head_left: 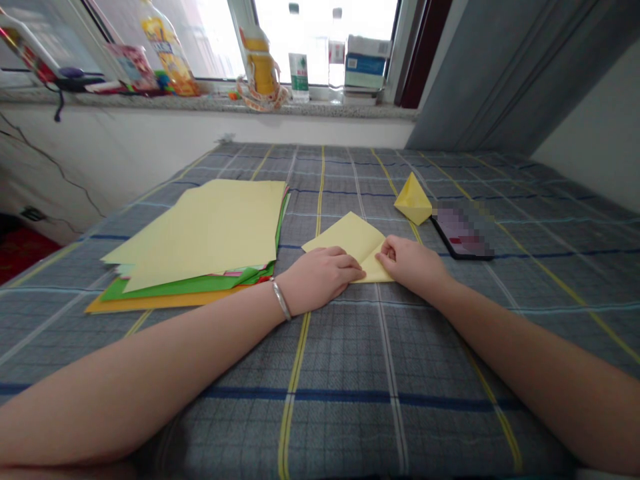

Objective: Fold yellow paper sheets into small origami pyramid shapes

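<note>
A sheet of pale yellow paper point(350, 231), partly folded, lies on the checked cloth in front of me. My left hand point(327, 273), with a silver bangle at the wrist, rests on its near left part with fingers extended and lying flat. At the right edge, my right hand point(407, 263) has its fingers curled and pinches a folded flap point(375, 267) of the same paper. The paper's near left edge is hidden under my left hand. Beyond my right hand stands a small folded yellow paper shape point(414, 199) with a pointed top.
A stack of coloured paper point(215, 230), yellow on top with green and orange below, lies to the left. A phone point(463, 231) is at the right, by the folded shape. Bottles point(167, 47) and boxes point(367, 63) line the windowsill point(320, 107) behind.
</note>
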{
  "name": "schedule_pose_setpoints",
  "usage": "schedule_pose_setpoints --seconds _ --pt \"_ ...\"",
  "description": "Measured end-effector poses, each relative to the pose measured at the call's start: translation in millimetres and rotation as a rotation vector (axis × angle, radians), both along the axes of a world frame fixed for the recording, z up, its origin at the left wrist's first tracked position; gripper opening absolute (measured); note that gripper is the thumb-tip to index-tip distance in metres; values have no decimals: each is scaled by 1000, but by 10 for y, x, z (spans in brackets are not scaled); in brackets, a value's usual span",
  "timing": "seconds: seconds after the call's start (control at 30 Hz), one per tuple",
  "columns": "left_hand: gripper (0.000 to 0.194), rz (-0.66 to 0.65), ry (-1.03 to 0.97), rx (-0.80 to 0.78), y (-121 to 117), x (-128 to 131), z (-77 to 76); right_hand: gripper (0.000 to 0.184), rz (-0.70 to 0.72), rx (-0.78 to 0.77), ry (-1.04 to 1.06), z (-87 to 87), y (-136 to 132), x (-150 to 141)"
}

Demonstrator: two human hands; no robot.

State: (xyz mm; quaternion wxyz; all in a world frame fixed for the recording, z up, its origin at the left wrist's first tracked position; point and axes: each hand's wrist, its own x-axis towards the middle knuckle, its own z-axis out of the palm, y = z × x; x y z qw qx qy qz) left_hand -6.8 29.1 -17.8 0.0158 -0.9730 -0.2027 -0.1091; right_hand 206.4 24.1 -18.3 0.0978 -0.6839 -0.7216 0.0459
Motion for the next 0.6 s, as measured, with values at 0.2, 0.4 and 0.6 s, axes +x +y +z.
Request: schedule_pose_setpoints --seconds 0.2,0.4,0.6 --pt "28 0 21 4 2 5 5 19 12 20 -4 -7 -6 -8" --pt "28 10 29 6 -4 11 -1 12 212 218 25 -45 -12 26" --pt "27 5 33 30 9 3 -10 18 733 223 118 -89 -5 54"
